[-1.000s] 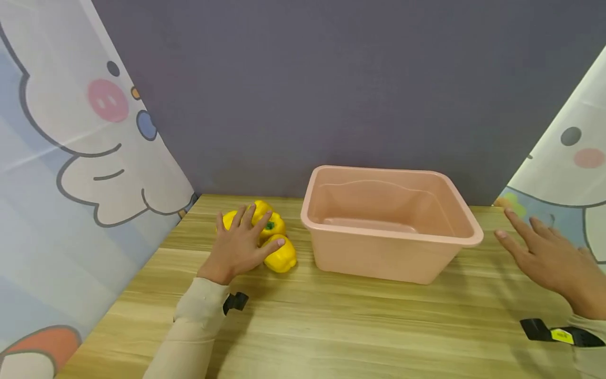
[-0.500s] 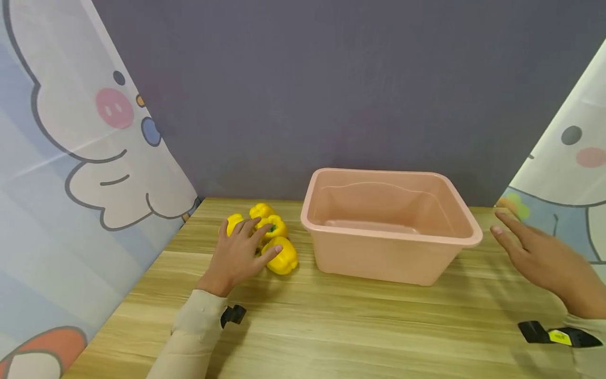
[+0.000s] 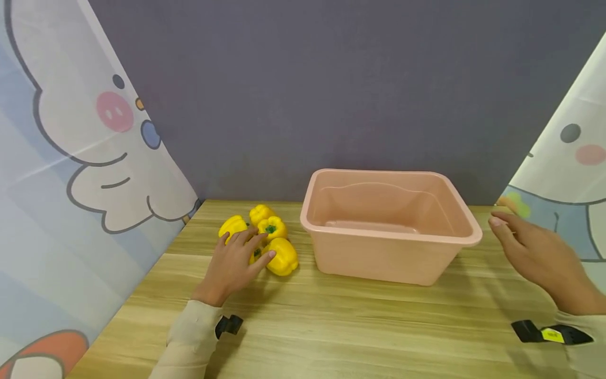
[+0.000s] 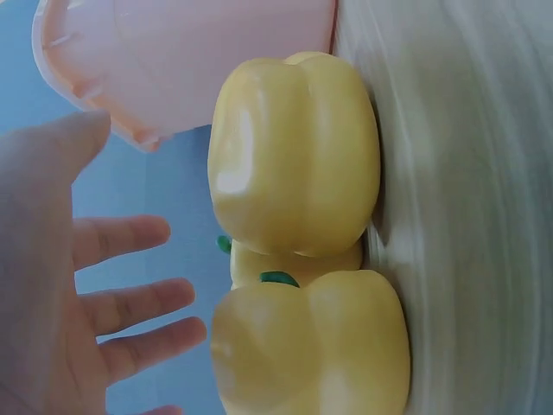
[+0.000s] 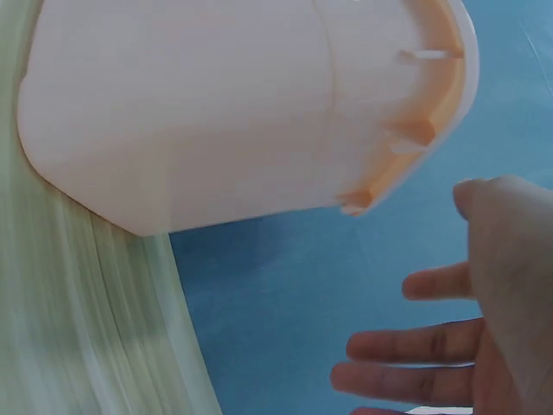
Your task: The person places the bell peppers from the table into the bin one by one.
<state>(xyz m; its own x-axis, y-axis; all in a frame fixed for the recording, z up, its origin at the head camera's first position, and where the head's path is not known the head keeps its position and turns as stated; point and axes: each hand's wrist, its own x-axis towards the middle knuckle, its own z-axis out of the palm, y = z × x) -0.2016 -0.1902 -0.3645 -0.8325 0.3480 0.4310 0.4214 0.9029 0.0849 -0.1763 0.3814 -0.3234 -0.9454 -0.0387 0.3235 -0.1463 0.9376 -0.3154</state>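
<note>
Several yellow bell peppers (image 3: 282,257) with green stems lie in a cluster on the left part of the wooden table. Over the near side of that cluster hovers my left hand (image 3: 232,266), fingers spread and bent a little; it partly covers the peppers. In the left wrist view, its fingers point toward a bell pepper (image 4: 294,156), with a gap between them and nothing held. A pink plastic bin (image 3: 374,258) stands to the right of the peppers. My right hand (image 3: 544,255) is in the air beyond the bin's right end, holding nothing, fingers loosely extended.
The wooden table (image 3: 331,326) runs up to a dark grey panel (image 3: 331,89) behind the bin. Cartoon-printed cloths (image 3: 47,210) hang on both sides.
My left hand has drawn slightly back toward me, its fingers bending more and uncovering more of the peppers. My right hand has shifted slightly left, its fingers closer together. Peppers and bin stay put.
</note>
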